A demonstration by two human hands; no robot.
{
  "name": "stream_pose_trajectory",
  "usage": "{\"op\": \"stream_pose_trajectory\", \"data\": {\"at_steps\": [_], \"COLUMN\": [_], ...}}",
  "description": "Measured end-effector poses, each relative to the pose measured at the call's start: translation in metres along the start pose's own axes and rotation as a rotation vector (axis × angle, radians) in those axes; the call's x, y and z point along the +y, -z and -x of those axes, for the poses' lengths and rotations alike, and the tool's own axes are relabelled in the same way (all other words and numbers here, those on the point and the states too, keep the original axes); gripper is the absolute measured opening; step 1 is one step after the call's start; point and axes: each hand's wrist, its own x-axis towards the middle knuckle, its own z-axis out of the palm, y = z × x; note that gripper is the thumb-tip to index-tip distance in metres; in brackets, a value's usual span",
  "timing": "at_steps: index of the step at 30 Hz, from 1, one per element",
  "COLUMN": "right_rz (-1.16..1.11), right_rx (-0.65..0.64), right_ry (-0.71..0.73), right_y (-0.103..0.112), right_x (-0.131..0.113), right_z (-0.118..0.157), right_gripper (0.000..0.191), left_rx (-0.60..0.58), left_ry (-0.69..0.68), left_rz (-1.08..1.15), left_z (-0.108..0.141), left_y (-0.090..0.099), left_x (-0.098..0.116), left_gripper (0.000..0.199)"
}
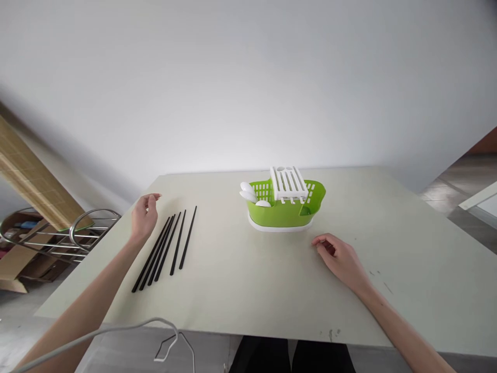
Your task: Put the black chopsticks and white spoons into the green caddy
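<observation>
From the head camera, six black chopsticks (pixel 168 246) lie side by side on the left of a pale surface (pixel 240 285); their long axes slant from the near left to the far right, thicker ends toward the wearer; the left hand (pixel 143 216) is the nearer one, just left of their far, thin ends, its fingers loosely bent and parted from the thumb, with nothing seen in it; the right hand (pixel 337 256), well apart from them, is relaxed and half-curled, also apparently empty; it is nearest a green basket (pixel 277 215), which stands beyond it, slightly to its left, holding white spoons (pixel 248 196) at its left end.
</observation>
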Motion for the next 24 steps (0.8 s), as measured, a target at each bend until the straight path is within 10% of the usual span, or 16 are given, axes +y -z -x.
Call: {"op": "stream_pose_trajectory", "data": {"at_steps": [11, 18, 24], "right_rz": [0.001, 0.004, -0.017], "right_rx": [0.002, 0.002, 0.003], "right_ry": [-0.001, 0.005, 0.012], "right_y": [0.000, -0.001, 0.001], "right_x": [0.000, -0.001, -0.004], "right_z": [0.000, -0.001, -0.002], "right_gripper": [0.025, 0.025, 0.024], "left_rx": [-0.413, -0.415, -0.450], "left_ry": [-0.175, -0.432, -0.608], "left_rz": [-0.091, 0.137, 0.226], "left_z": [0.034, 0.069, 0.074], "left_y": [-0.044, -0.072, -0.084], "left_x": [0.075, 0.141, 0.192], "left_gripper": [0.042, 0.033, 0.077]}}
